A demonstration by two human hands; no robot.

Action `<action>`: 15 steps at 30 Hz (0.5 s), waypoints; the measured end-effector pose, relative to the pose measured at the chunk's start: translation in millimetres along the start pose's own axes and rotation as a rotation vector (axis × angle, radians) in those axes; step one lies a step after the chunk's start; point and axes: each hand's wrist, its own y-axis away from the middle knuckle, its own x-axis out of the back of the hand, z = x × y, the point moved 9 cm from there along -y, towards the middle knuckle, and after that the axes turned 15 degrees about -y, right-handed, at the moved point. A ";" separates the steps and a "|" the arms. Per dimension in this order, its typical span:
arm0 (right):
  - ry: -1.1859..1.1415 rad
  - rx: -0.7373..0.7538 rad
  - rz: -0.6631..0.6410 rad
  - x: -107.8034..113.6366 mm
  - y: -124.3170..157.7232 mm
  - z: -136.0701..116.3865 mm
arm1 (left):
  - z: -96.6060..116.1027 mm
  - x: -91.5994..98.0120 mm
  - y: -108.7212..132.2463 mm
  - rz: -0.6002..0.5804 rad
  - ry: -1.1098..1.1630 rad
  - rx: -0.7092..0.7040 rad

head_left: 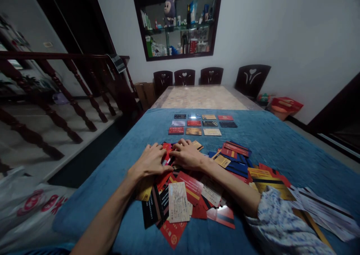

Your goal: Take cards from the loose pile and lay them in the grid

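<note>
A loose pile of cards lies on the blue cloth, with my two hands side by side on its far part. My left hand (150, 160) rests over red cards (166, 148), its fingers apart and bent down, the thumb pointing right. Close beside it, my right hand (185, 155) reaches in from the right, its fingers spread and curled onto the same cards. What lies under both palms is hidden. Nearer me are a cream card (177, 202), a black striped card (151, 208) and a red card (189, 187), overlapping others. Beyond my hands, several cards stand in neat rows, including an orange-brown one (193, 131).
Right of the pile lie more heaps: blue and red cards (236, 150), gold cards (267, 182) and white cards (326, 210). The blue cloth (126, 135) covers the near table; bare tabletop (202, 97) shows beyond. Dark chairs (184, 77) stand behind. A plastic bag (33, 206) sits at left.
</note>
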 end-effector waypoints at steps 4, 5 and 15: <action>-0.032 -0.023 -0.009 -2.7 0.1 8.3 | 0.9 -5.9 0.4 -0.019 -0.009 0.020; -0.037 -0.027 -0.014 -2.6 0.3 9.1 | 1.3 -6.5 0.7 -0.024 -0.009 0.021; -0.041 -0.042 -0.053 4.3 1.3 3.7 | 3.8 -7.7 0.5 -0.040 -0.041 0.030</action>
